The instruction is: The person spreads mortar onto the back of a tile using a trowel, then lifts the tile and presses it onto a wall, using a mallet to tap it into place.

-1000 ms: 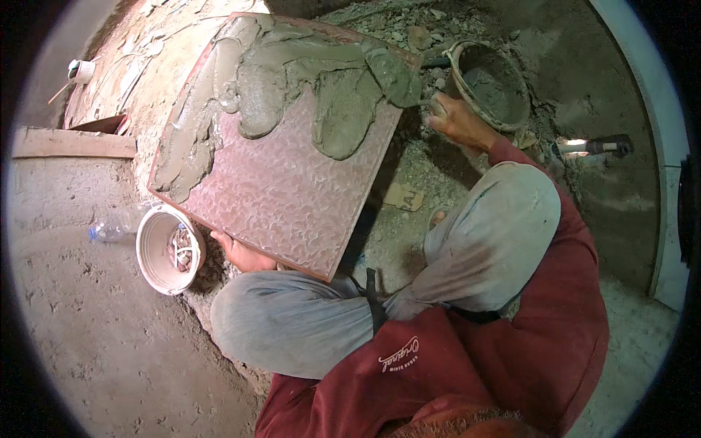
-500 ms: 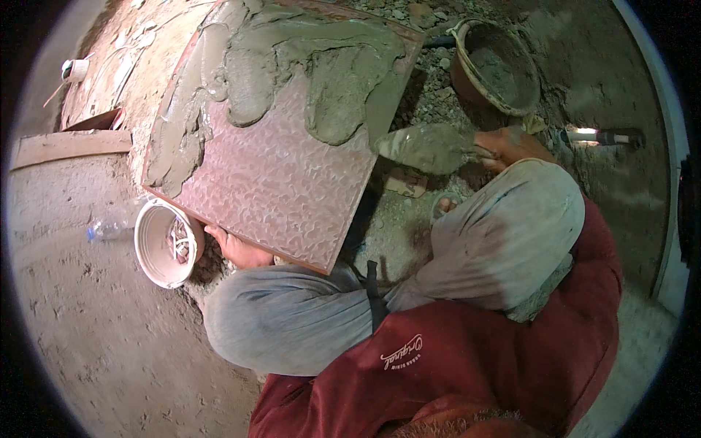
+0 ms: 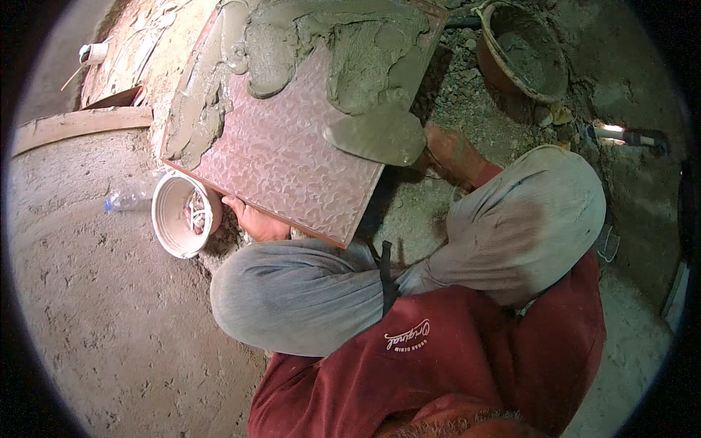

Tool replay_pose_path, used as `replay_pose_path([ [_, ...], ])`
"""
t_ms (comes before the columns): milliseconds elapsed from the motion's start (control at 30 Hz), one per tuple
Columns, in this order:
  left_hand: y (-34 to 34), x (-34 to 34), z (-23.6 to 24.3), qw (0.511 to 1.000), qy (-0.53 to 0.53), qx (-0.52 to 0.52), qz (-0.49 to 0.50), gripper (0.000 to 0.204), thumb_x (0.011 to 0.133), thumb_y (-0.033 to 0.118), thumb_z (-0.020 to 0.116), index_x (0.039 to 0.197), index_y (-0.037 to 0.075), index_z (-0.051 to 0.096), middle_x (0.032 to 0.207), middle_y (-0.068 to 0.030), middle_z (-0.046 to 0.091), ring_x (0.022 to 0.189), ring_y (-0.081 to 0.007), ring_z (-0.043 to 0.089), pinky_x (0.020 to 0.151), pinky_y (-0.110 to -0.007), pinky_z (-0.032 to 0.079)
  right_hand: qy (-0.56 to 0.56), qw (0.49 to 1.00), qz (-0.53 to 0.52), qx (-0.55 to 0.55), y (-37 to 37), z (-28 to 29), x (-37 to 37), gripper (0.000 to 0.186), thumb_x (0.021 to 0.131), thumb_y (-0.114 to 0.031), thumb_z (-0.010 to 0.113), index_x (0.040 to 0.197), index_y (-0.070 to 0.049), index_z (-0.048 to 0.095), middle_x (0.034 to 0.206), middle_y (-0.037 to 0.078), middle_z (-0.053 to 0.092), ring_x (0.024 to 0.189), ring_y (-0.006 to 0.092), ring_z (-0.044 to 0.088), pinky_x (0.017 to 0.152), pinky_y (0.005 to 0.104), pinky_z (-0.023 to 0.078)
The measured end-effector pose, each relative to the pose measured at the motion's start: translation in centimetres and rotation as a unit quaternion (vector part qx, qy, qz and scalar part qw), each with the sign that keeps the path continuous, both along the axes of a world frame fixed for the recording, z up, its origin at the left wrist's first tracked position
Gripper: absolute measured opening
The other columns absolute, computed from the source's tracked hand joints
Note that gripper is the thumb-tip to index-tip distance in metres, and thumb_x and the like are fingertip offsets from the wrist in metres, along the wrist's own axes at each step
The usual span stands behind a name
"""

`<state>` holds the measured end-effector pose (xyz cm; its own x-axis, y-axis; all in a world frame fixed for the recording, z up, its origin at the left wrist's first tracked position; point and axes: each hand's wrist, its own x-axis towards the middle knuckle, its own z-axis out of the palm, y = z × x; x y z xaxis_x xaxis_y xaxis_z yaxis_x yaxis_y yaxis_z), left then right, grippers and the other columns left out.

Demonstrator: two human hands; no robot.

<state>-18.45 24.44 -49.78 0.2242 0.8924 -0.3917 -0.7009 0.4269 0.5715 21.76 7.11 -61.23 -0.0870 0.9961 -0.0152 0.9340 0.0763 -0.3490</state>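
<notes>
A square tile with a mottled reddish-pink face tilts up in front of my crossed legs. Wet grey mortar covers its far part and runs down its left side in thick lobes. At the tile's near edge, my left hand grips it, fingers partly hidden beneath. My right hand is closed round the handle of a trowel. The trowel's mortar-coated blade lies over the tile's right edge, just below the mortar there; whether it touches the face I cannot tell.
Beside my left hand stands a white bucket with small pieces inside, and a clear plastic bottle lies left of it. A mortar bucket is at the far right, near rubble. A wooden board lies at the left.
My right hand has brought the trowel leftward from beside the tile onto its right part. The left hand keeps its grip on the near edge. The whole view has shifted slightly.
</notes>
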Motion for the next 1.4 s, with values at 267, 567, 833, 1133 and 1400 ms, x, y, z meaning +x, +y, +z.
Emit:
replay_pose_path([
  [267,0.2,-0.4,-0.5,1.000,0.003,0.005,-0.008,0.078,0.103,0.067,0.033,0.160,0.013,0.028,0.164,-0.0102,0.032,0.147,-0.0341,0.032,0.121,-0.053,0.025,-0.007,1.000,-0.013,-0.026,-6.0,9.2,7.0,0.052,0.096,-0.036,0.065,0.134,-0.002,0.052,0.128,0.025,0.060,0.115,0.0399,0.063,0.091,0.0473,0.053],
  [567,1.3,-0.5,-1.4,0.982,0.162,-0.040,0.085,0.079,0.101,0.065,0.042,0.152,0.005,0.043,0.160,-0.0165,0.039,0.143,-0.0342,0.041,0.121,-0.048,0.030,-0.216,0.954,-0.174,0.116,-10.4,21.5,20.7,0.064,0.099,-0.049,0.063,0.138,0.000,0.051,0.125,0.026,0.061,0.118,0.0379,0.063,0.092,0.0474,0.053],
  [833,1.6,1.3,-1.1,0.993,0.106,-0.013,0.055,0.080,0.101,0.065,0.041,0.153,0.005,0.042,0.160,-0.0165,0.038,0.144,-0.0343,0.040,0.121,-0.048,0.030,-0.491,0.856,-0.162,-0.028,-6.4,21.8,34.3,0.044,0.100,-0.030,0.060,0.135,-0.005,0.052,0.092,0.009,0.069,0.083,0.0311,0.070,0.085,0.0485,0.053],
  [1133,0.5,-1.7,-2.0,0.988,0.080,-0.016,0.130,0.080,0.101,0.066,0.041,0.153,0.005,0.041,0.160,-0.0165,0.038,0.144,-0.0344,0.040,0.121,-0.048,0.030,-0.384,0.909,-0.149,-0.071,0.4,21.4,26.2,0.034,0.089,-0.009,0.061,0.123,-0.008,0.065,0.101,0.014,0.073,0.091,0.0331,0.072,0.078,0.0448,0.057],
  [1400,-0.2,-0.7,-2.7,0.984,0.056,0.003,0.171,0.081,0.101,0.066,0.040,0.154,0.005,0.040,0.160,-0.0166,0.037,0.144,-0.0345,0.039,0.121,-0.048,0.030,-0.367,0.908,-0.140,-0.144,-6.0,19.5,28.7,0.016,0.085,-0.017,0.072,0.093,-0.004,0.075,0.091,0.019,0.074,0.085,0.0322,0.074,0.075,0.0460,0.058],
])
